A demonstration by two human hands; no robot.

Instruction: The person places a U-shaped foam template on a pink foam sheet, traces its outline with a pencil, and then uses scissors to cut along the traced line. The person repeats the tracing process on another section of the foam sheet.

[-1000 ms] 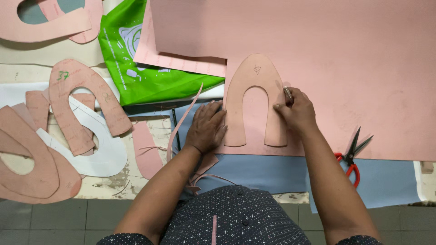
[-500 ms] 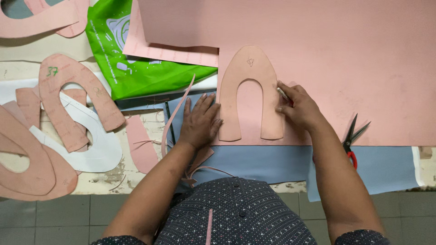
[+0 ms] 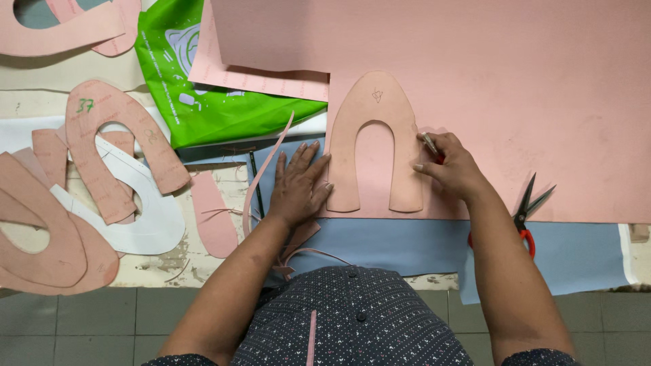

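Observation:
A horseshoe-shaped tan pattern piece [image 3: 374, 115] lies flat on a large pink sheet [image 3: 515, 88]. My left hand [image 3: 298, 184] presses palm down with fingers spread on the sheet, its fingertips touching the pattern's left leg. My right hand [image 3: 451, 165] holds a thin silver pen [image 3: 430, 143] with the tip against the pattern's right outer edge.
Red-handled scissors [image 3: 525, 213] lie right of my right arm. A green plastic bag [image 3: 203, 88] sits at upper left. Several tan and white cut-out patterns [image 3: 108, 163] and pink offcut strips [image 3: 261, 173] lie at left. A blue sheet [image 3: 407, 244] lies under the pink one.
My right hand has slid down along the pattern's right edge with the pen. My left hand stays pressed beside the left leg.

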